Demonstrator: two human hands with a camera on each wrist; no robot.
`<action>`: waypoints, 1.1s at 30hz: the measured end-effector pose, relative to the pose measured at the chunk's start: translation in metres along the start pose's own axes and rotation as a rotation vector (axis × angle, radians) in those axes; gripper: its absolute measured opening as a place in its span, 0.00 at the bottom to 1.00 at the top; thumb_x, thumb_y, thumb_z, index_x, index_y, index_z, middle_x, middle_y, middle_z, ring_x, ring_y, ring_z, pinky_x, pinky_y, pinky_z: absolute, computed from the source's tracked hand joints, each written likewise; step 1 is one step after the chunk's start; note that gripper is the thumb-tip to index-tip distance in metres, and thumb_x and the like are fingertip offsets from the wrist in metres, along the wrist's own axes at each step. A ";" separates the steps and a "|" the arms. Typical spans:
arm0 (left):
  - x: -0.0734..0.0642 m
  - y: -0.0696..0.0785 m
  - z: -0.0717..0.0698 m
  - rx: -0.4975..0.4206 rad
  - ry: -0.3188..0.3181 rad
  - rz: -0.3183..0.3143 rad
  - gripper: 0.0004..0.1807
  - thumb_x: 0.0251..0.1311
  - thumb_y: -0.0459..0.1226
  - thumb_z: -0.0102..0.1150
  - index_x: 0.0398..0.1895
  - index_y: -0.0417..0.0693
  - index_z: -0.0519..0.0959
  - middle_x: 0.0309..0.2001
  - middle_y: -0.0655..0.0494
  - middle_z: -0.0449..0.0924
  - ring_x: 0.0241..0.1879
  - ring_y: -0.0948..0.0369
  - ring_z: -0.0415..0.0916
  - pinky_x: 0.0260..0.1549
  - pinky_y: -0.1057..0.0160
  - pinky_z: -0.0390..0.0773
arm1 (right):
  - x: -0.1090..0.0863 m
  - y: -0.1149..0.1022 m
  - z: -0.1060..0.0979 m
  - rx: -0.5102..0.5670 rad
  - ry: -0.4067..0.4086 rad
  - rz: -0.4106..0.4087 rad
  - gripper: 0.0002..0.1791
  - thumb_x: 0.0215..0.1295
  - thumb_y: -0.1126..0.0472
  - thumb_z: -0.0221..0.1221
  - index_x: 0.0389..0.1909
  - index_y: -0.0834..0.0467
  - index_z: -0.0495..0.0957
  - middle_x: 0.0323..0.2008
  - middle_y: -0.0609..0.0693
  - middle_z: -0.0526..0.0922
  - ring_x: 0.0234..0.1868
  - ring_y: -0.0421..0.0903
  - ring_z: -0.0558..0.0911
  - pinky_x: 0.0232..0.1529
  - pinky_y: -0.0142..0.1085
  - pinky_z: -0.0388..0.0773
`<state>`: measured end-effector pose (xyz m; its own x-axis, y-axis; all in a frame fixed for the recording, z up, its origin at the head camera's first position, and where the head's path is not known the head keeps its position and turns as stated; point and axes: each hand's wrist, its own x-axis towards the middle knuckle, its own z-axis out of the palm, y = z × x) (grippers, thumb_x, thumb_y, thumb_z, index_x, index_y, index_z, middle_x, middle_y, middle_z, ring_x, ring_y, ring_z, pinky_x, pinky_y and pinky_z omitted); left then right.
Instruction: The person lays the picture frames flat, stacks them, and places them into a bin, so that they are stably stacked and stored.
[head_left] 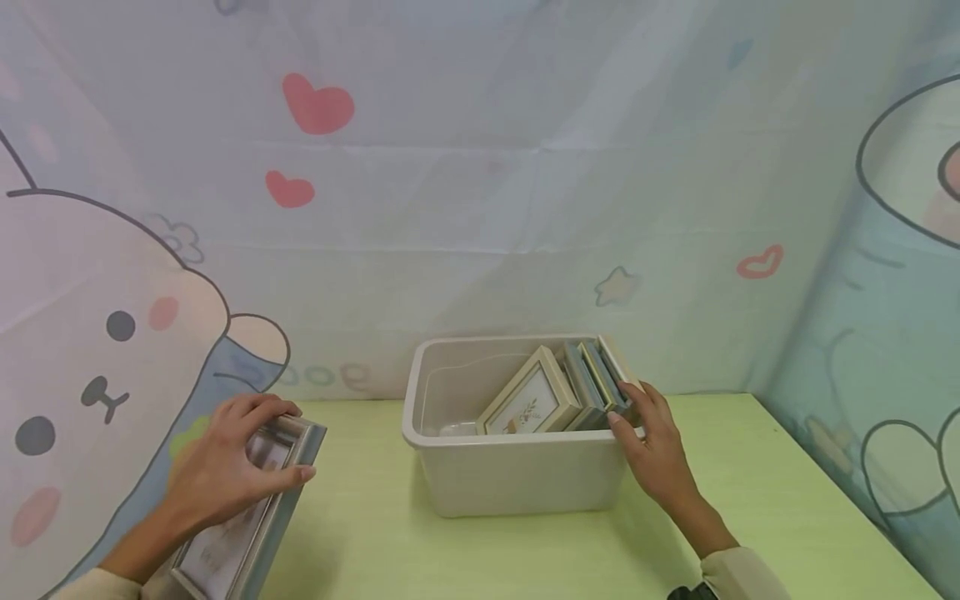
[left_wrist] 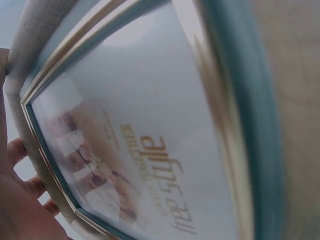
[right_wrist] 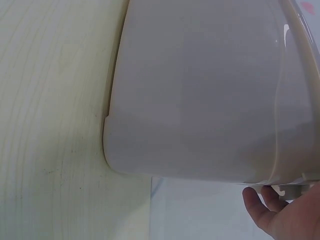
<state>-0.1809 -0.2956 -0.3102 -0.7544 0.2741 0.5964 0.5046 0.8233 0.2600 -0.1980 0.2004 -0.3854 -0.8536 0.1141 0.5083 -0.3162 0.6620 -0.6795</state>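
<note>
On the left, my left hand grips a picture frame by its upper end, thumb along the near side. Its border is silvery beige and blue-grey, and the left wrist view shows gold lettering and a floral print behind the picture frame's glass. My right hand holds the right rim of a pale plastic bin, thumb at the front corner. Inside lean a cream picture frame and several blue-grey and yellowish ones, stacked towards the right end. In the right wrist view, fingertips curl by the rim.
The bin stands on a light green wood-grain table, close to the back. Behind hangs a cartoon-printed cloth, which continues along the right side. The table's right edge runs beyond my right hand.
</note>
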 end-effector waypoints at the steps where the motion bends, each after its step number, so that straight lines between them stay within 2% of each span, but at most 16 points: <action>1: 0.002 0.003 -0.001 -0.013 -0.003 0.006 0.34 0.36 0.52 0.80 0.51 0.58 0.79 0.55 0.51 0.74 0.54 0.50 0.65 0.30 0.53 0.73 | 0.000 0.000 0.000 0.001 0.000 0.001 0.28 0.76 0.51 0.49 0.72 0.55 0.64 0.76 0.65 0.53 0.67 0.69 0.70 0.50 0.59 0.77; 6: 0.014 0.016 -0.004 -0.108 0.007 0.055 0.33 0.37 0.48 0.80 0.51 0.55 0.79 0.55 0.49 0.74 0.58 0.45 0.64 0.44 0.40 0.70 | 0.000 0.000 0.001 0.001 -0.003 0.006 0.28 0.76 0.50 0.49 0.72 0.54 0.64 0.76 0.65 0.54 0.67 0.70 0.70 0.51 0.60 0.77; 8: 0.018 0.021 -0.004 -0.154 0.009 0.068 0.32 0.37 0.46 0.80 0.51 0.54 0.79 0.55 0.49 0.74 0.59 0.44 0.63 0.47 0.38 0.67 | 0.000 0.000 0.001 0.000 -0.003 0.005 0.28 0.76 0.50 0.50 0.72 0.54 0.64 0.76 0.65 0.54 0.66 0.70 0.70 0.51 0.60 0.77; 17: 0.047 0.047 -0.014 -0.244 0.030 0.155 0.32 0.38 0.44 0.77 0.52 0.53 0.79 0.55 0.50 0.73 0.59 0.47 0.61 0.46 0.40 0.65 | 0.000 0.001 0.000 -0.012 0.015 -0.016 0.27 0.76 0.51 0.50 0.72 0.55 0.64 0.75 0.66 0.56 0.59 0.67 0.76 0.50 0.60 0.78; 22: 0.064 0.063 -0.019 -0.276 0.014 0.180 0.31 0.40 0.43 0.77 0.53 0.52 0.79 0.57 0.49 0.72 0.60 0.47 0.61 0.49 0.38 0.67 | 0.000 0.001 0.000 -0.010 0.010 -0.007 0.28 0.76 0.51 0.50 0.72 0.55 0.64 0.75 0.65 0.55 0.63 0.68 0.74 0.50 0.58 0.78; 27: 0.079 0.074 -0.019 -0.323 0.006 0.206 0.30 0.41 0.42 0.76 0.52 0.52 0.78 0.56 0.50 0.72 0.64 0.45 0.58 0.54 0.36 0.64 | 0.001 0.001 0.001 -0.010 0.011 -0.006 0.27 0.76 0.51 0.50 0.72 0.54 0.64 0.76 0.64 0.55 0.63 0.67 0.74 0.49 0.56 0.78; 33: 0.090 0.084 -0.015 -0.375 0.008 0.242 0.31 0.40 0.42 0.76 0.52 0.50 0.78 0.57 0.49 0.72 0.66 0.45 0.56 0.56 0.36 0.61 | 0.003 0.000 0.002 -0.005 0.011 -0.012 0.28 0.76 0.50 0.50 0.72 0.54 0.64 0.76 0.64 0.55 0.63 0.67 0.74 0.50 0.58 0.78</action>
<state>-0.2000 -0.2092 -0.2228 -0.5937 0.4318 0.6791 0.7845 0.4986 0.3688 -0.2012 0.1996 -0.3852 -0.8449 0.1146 0.5225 -0.3242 0.6672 -0.6706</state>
